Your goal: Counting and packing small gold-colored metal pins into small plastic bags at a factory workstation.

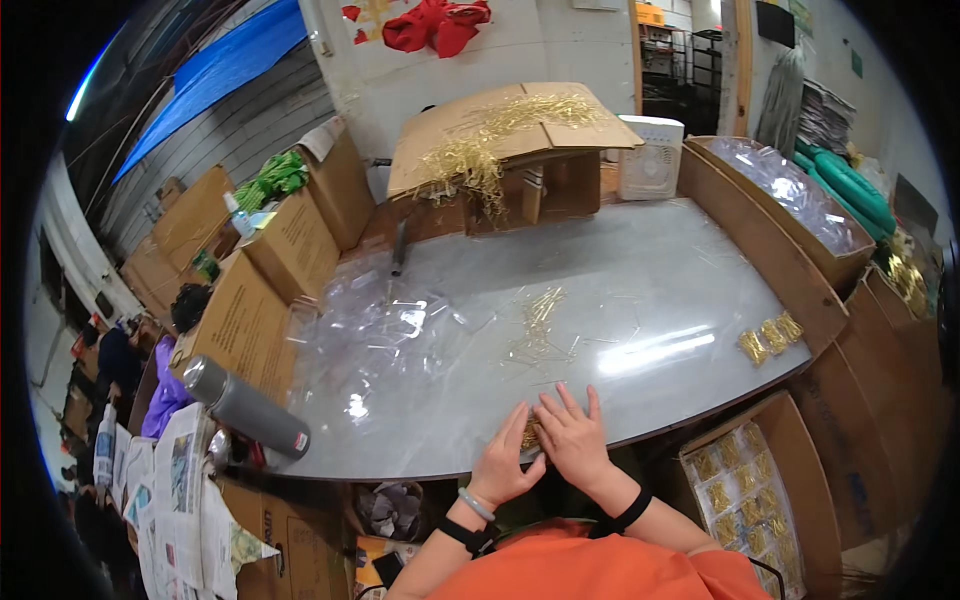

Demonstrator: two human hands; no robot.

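At the table's front edge my two hands meet around a small bundle of thin gold-coloured pins (531,434). My left hand (503,464) curves along its left side, fingers together and thumb toward the right. My right hand (577,442) lies against the other side, fingers stretched out and apart. Both palms hide much of the bundle. Loose gold pins (540,318) are scattered on the grey table (660,270) beyond my hands. Left of them spreads a heap of clear plastic pieces (385,325), perhaps bags or small boxes.
More gold pins lie on a cardboard shelf (420,165) at the back. Packed gold bundles (771,338) rest at the right edge. An open carton (745,480) below holds several more. A grey flask (245,405) stands left; a carton of clear plastic (790,190) stands back right.
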